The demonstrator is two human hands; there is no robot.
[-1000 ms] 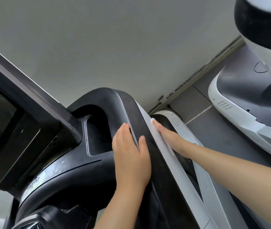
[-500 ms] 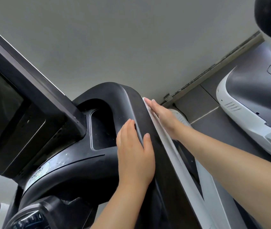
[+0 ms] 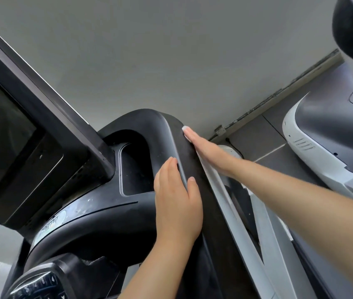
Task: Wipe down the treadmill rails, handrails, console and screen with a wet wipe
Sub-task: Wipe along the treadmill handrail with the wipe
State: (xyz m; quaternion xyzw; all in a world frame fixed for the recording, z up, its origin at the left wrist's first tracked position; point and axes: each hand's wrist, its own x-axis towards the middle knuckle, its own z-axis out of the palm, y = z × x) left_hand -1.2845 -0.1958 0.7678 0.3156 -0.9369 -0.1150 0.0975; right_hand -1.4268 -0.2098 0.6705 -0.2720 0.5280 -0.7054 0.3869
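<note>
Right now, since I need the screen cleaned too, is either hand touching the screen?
No: the left hand rests on the black console and the right hand lies flat along its outer edge, both apart from the screen.

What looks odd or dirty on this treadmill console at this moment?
Pale smudges and specks mark the black console below the cup recess, near a round sticker. No wet wipe shows under the right hand, flat on the handrail's outer side, or the left hand.
</note>
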